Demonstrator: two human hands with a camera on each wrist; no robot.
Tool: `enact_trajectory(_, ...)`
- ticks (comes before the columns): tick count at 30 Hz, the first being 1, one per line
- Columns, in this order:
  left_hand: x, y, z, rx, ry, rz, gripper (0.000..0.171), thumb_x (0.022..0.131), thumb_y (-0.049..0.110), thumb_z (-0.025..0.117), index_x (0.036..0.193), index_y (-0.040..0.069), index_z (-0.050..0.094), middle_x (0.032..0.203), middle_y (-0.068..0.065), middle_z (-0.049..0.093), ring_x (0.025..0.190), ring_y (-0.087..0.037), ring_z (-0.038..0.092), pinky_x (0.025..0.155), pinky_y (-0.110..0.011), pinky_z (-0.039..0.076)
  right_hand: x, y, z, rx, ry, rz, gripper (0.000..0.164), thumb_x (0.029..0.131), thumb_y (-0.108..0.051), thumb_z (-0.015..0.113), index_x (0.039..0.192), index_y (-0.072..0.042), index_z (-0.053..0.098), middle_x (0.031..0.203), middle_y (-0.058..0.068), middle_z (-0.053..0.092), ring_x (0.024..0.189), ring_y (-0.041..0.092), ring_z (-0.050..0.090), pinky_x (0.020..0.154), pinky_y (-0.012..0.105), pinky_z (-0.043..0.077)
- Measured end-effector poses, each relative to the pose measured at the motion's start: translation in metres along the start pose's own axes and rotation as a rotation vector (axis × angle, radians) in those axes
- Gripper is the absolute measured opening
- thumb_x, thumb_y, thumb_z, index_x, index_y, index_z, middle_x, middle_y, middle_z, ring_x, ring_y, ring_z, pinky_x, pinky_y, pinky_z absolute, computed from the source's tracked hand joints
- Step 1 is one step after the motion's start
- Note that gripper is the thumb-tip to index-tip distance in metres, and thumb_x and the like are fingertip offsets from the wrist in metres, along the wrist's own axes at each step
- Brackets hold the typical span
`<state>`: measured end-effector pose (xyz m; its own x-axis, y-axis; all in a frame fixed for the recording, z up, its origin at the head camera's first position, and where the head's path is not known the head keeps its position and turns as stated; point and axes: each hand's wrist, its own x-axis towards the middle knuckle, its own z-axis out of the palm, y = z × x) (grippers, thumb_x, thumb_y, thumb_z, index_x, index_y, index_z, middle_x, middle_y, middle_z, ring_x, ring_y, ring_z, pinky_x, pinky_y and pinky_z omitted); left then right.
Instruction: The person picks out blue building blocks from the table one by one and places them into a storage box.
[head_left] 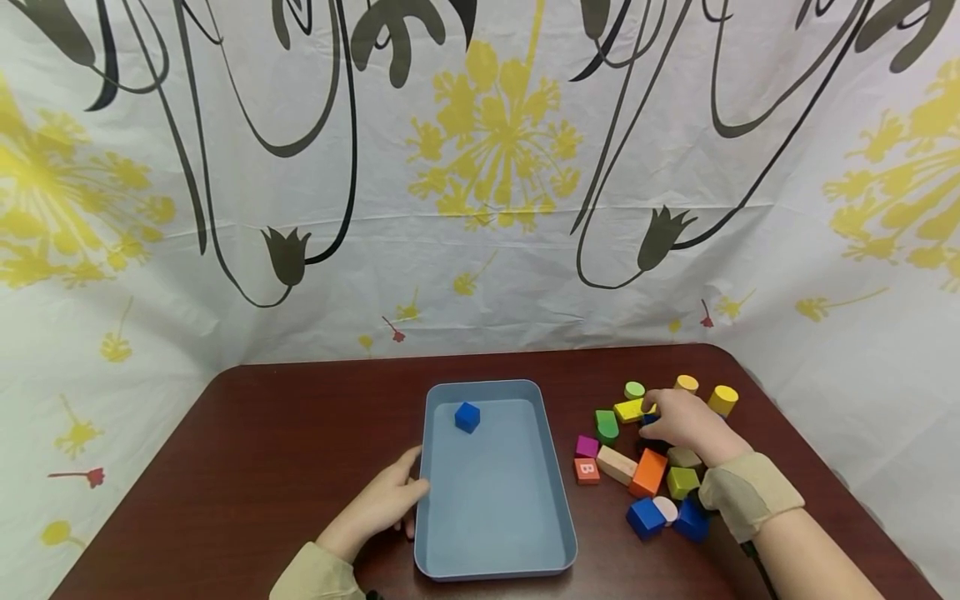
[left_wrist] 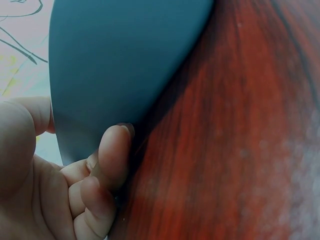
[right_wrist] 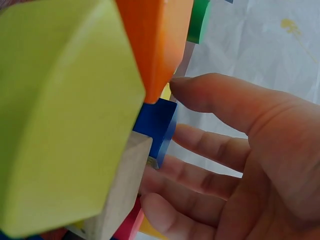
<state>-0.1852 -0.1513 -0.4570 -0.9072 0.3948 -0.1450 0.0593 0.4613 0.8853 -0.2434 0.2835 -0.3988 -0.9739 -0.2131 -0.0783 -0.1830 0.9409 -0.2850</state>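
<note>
My left hand grips the left side of a blue-grey tray, thumb at the rim and fingertips against the outer wall. A small blue cube lies in the tray's far left part. Over the pile of toy blocks at the right reaches my right hand, its thumb and fingers apart. A dark blue block lies right at its fingertips in the right wrist view. Beside it stand an orange block and a yellow block; the hand partly hides the pile.
Nearer me are a lime block, a blue cube and a pale disc. A natural wood block, a red letter block and a green block lie leftward. A yellow cylinder stands near the table's right edge.
</note>
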Motion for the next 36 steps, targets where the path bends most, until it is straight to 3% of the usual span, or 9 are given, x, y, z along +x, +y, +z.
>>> enact_trajectory(12,-0.002,0.002,-0.001,0.005,-0.005,-0.010,0.060,0.091,0.014,0.044,0.143,0.002,0.018,0.055,-0.009,0.058,0.041,-0.025,0.055,0.036,-0.029,0.040,0.001,0.001,0.001,-0.017,-0.022,-0.041,0.027,0.076,-0.008,0.070,0.099,0.001,0.060,0.091,0.014,0.060,0.072,0.023,0.052,0.064,0.040,0.047)
enact_trajectory(36,-0.001,0.004,-0.001,-0.006,-0.006,-0.018,0.060,0.091,0.015,0.044,0.143,0.002,0.017,0.055,-0.010,0.058,0.041,-0.025,0.055,0.036,-0.029,0.040,0.004,-0.009,-0.011,-0.026,-0.008,-0.075,0.029,0.077,-0.010,0.071,0.101,0.001,0.061,0.090,0.012,0.059,0.072,0.021,0.052,0.064,0.038,0.049)
